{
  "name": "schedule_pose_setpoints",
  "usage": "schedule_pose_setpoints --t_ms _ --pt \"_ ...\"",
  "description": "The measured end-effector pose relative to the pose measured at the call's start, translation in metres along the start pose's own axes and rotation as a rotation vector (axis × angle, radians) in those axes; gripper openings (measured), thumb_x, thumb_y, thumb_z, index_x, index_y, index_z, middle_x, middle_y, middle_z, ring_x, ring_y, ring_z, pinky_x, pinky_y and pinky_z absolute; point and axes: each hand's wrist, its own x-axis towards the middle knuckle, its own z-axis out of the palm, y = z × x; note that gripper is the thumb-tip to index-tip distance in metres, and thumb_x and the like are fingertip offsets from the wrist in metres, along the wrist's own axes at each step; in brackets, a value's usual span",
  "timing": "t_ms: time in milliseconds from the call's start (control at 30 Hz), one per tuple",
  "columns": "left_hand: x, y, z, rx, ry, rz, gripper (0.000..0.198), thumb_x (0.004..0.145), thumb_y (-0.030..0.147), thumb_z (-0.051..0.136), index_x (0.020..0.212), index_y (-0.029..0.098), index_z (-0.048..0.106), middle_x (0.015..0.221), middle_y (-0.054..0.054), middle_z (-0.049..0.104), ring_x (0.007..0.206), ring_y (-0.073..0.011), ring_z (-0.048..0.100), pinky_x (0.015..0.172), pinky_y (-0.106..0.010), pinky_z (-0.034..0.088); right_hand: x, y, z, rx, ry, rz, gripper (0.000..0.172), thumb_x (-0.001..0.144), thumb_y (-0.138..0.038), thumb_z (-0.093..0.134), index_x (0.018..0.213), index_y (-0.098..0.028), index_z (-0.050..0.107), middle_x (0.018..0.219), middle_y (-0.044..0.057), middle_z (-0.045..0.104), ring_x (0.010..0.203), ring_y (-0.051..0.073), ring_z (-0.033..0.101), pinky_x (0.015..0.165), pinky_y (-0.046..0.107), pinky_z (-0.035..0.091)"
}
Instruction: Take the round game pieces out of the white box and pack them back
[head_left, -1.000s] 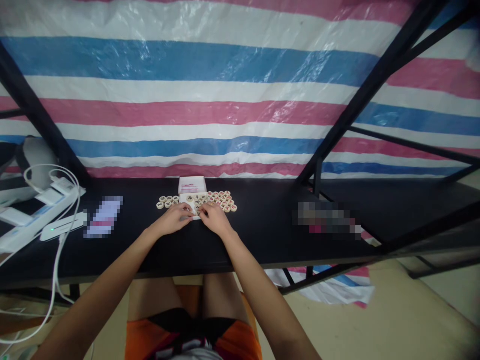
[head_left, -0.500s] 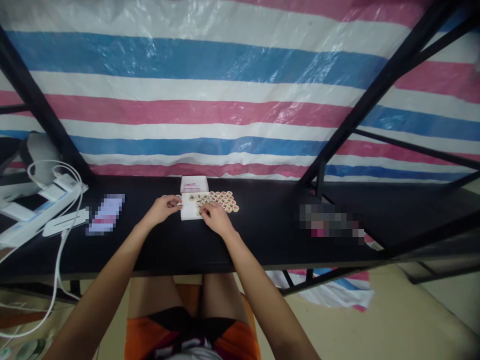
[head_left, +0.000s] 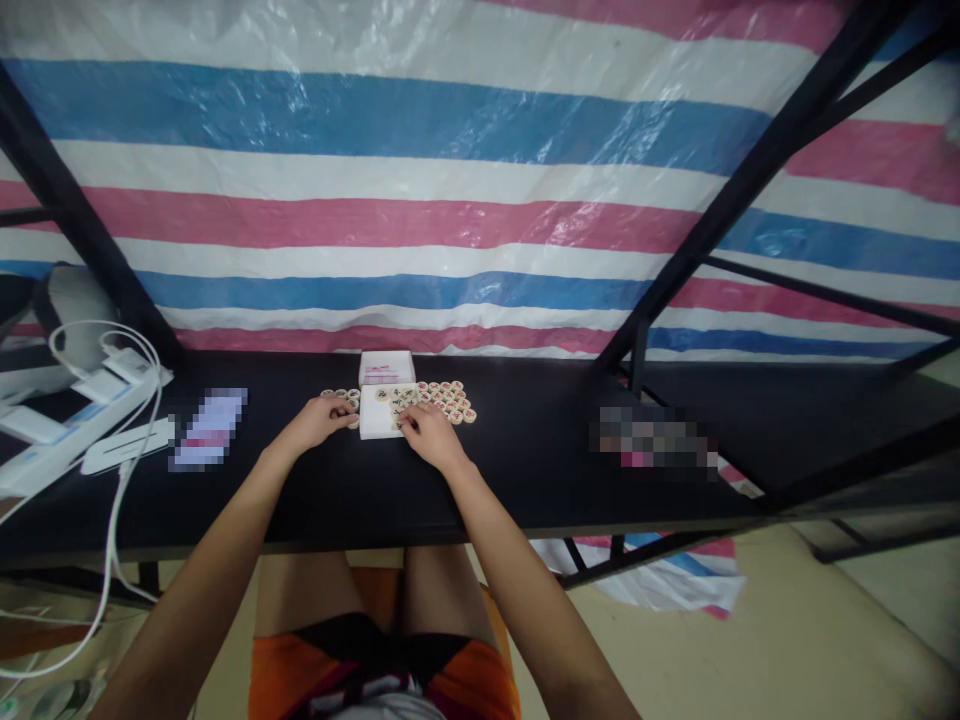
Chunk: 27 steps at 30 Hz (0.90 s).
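Black-marked pieces (head_left: 341, 394) lie left of white box (head_left: 376, 424), toward worktop's (head_left: 525, 440) back edge; your left hand (head_left: 316, 425) nearer, fingers curled; right hand (head_left: 430, 434) at boxed pieces (head_left: 397, 394); can't tell either grip.

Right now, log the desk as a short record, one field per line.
White tray: dark-marked pieces in it, mostly toward its right
Left hand: at loose pieces left of the tray; grip unclear
Right hand: at the tray's pieces; grip unclear
Red-marked pieces: right of the tray
Backdrop: striped sheet
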Motion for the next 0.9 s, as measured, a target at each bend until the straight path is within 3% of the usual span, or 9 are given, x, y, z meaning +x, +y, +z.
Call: schedule_pose_setpoints --t_ms 233,400,600,900 --pt "-0.006 0.015 -0.004 0.026 -0.061 0.025 0.026 0.078 0.042 0.054 0.070 0.019 0.063 0.063 0.000 0.061 0.061 -0.0145 0.056 0.060 -0.025 0.042 0.000 0.000 0.000 -0.002 -0.004 -0.001 0.013 0.082 -0.013 0.052 0.082 -0.018 0.064 0.078 0.004 0.060 0.081 0.018 0.053 0.082 0.031 0.040" --pt "-0.006 0.010 -0.003 -0.018 -0.121 0.030 0.020 0.074 0.038 0.057 0.072 0.019 0.062 0.063 0.001 0.061 0.061 -0.0143 0.057 0.062 -0.026 0.045 0.000 -0.001 -0.001 -0.011 0.007 -0.007 0.013 0.082 -0.013 0.052 0.081 -0.018 0.064 0.077 0.003 0.060 0.081 0.018 0.053 0.082 0.030 0.040" --pt "-0.003 -0.001 -0.001 -0.028 -0.086 0.046 0.018 0.075 0.034 0.054 0.077 0.018 0.064 0.070 -0.001 0.064 0.065 -0.0150 0.059 0.066 -0.026 0.047 0.000 -0.001 -0.001 -0.014 0.006 -0.007 0.012 0.082 -0.013 0.053 0.081 -0.017 0.064 0.076 0.003 0.060 0.079 0.017 0.053 0.080 0.030 0.040" --pt "-0.003 -0.001 -0.003 0.022 -0.022 0.030 0.019 0.077 0.029 0.051 0.082 0.019 0.066 0.078 -0.002 0.068 0.073 -0.0173 0.063 0.070 -0.028 0.047 -0.001 -0.002 -0.002 -0.003 0.001 0.001 0.013 0.082 -0.013 0.052 0.082 -0.018 0.064 0.077 0.003 0.060 0.080 0.018 0.053 0.082 0.030 0.040"
